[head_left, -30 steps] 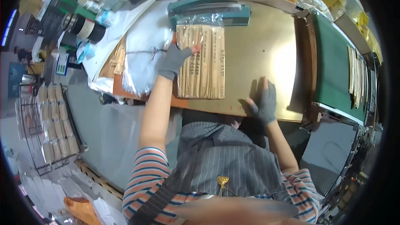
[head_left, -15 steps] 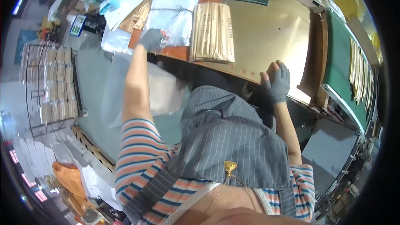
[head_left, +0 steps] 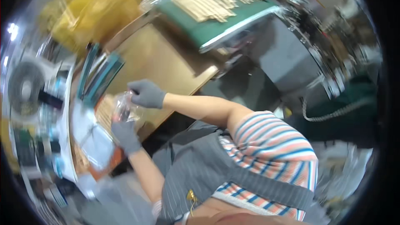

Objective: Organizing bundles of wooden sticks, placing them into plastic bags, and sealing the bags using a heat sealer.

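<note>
My left hand, in a grey glove with bare fingertips, is closed on one side of a clear plastic bag. At the bag's other edge, the gloved right hand pinches the film. Both hands hover over the near edge of the tan worktable. Partly hidden beyond the bag lies a bundle of paper-wrapped sticks. Beside my left hand is a stack of flat clear bags tied with a dark string. Motion blur hides whether the held bag contains anything.
Behind the table's far left corner stands a teal bar-shaped device. A green conveyor belt carries several pale wrapped strips at the back. Large yellow bags and a fan are at the left; a grey cabinet stands right.
The view has swung right. My left hand has left the bag stack, and my right hand has come off the table edge. Both now hold a clear bag between them.
</note>
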A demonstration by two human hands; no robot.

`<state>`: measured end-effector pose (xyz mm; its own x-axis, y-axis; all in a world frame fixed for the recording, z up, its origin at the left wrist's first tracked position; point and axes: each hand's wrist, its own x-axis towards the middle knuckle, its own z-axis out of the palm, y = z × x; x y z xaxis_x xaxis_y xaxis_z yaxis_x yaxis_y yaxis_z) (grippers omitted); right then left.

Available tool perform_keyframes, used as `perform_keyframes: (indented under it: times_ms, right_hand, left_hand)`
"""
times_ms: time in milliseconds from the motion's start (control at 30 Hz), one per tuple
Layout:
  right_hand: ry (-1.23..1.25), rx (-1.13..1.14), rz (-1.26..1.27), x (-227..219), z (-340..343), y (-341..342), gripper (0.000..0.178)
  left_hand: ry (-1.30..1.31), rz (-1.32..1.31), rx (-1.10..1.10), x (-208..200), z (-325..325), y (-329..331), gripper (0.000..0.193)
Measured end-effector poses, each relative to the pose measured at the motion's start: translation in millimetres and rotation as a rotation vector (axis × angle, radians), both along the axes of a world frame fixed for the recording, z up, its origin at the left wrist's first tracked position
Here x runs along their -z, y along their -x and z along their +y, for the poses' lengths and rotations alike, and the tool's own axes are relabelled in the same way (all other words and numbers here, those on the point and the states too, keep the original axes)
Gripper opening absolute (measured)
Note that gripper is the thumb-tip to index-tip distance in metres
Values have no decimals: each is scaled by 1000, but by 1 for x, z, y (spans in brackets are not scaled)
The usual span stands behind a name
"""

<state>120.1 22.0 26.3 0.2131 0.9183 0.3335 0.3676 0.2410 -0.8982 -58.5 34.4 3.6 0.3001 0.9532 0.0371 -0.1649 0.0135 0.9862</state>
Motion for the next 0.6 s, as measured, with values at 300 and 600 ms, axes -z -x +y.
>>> perform_keyframes:
  times_ms: [300, 600]
  right_hand:
    - [146, -154, 47, 67, -14, -68, 56]
    - [-113, 39, -696, 132, -56, -79, 70]
  left_hand:
    - [277, -791, 544, -12, 15, 3, 42]
    - [-219, 579, 38, 67, 105, -64, 46]
